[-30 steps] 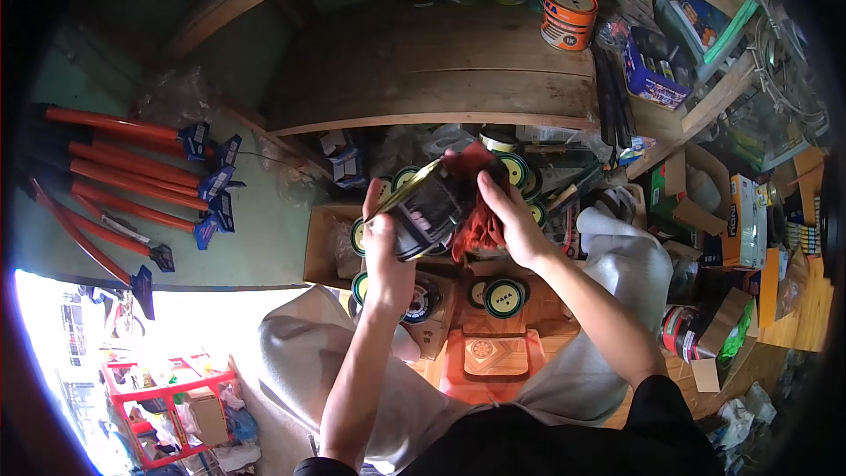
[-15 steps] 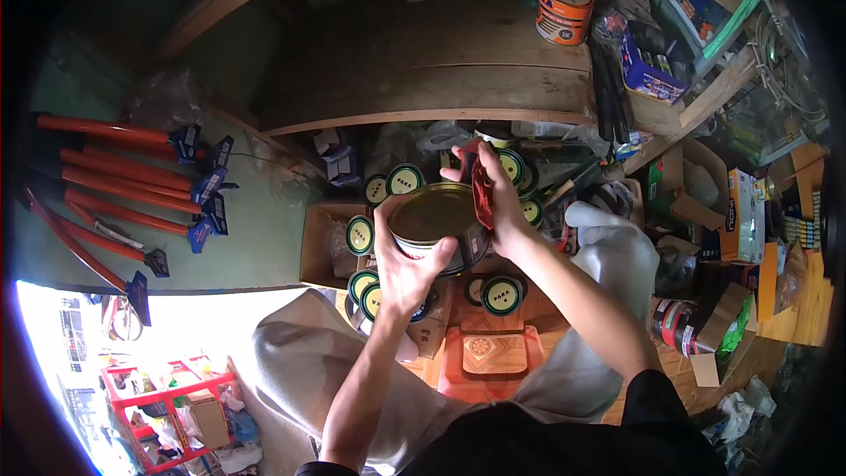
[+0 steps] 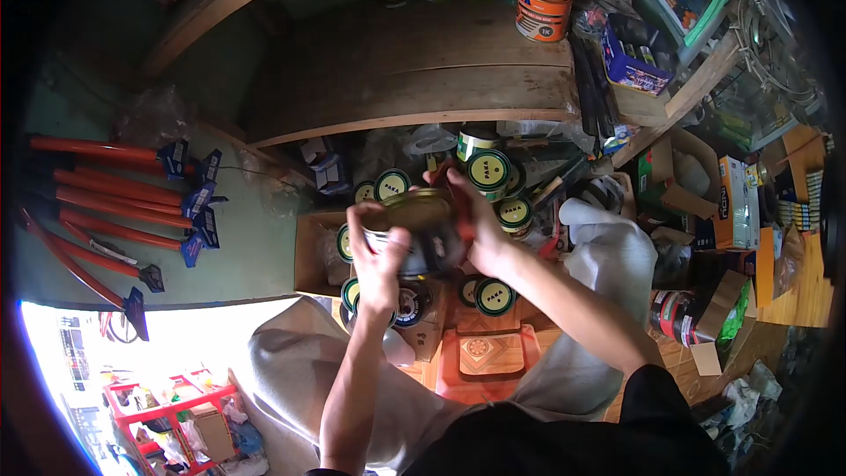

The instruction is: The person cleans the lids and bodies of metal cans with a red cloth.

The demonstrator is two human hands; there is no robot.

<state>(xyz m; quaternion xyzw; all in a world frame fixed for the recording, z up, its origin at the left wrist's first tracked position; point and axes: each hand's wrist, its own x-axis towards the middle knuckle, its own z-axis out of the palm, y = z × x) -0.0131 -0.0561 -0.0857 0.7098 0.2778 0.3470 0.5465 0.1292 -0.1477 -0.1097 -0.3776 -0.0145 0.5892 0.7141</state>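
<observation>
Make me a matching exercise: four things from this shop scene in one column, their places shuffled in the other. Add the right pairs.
Things
1. Orange can
2. Red cloth
3. Red rack
4. Orange rods with blue tags

Places
A. On the green surface at the left
B. Between the right hand and the can held in the left hand
C. In the bright area at the lower left
D. On the wooden shelf

Right pairs
1-D, 2-B, 3-C, 4-A
</observation>
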